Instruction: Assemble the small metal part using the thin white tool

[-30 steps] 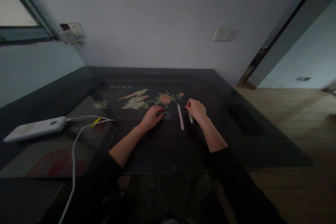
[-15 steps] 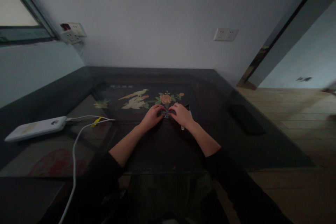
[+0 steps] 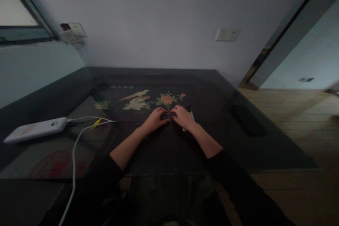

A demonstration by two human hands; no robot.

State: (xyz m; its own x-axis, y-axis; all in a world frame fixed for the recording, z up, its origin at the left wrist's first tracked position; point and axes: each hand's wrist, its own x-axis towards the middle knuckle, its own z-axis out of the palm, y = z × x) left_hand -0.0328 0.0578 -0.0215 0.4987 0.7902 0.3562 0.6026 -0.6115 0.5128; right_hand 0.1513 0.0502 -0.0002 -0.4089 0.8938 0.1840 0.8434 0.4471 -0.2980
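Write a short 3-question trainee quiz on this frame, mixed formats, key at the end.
1. True or false: the left hand and the right hand meet at one small dark object on the table.
2. Multiple choice: the white power bank lies
A. to the left of both hands
B. between the hands
C. to the right, by the doorway
3. Short answer: what leads away from the power bank?

Key
1. True. The fingers of both hands touch the object; what it is cannot be made out.
2. A
3. A white cable, running along the table toward the camera.
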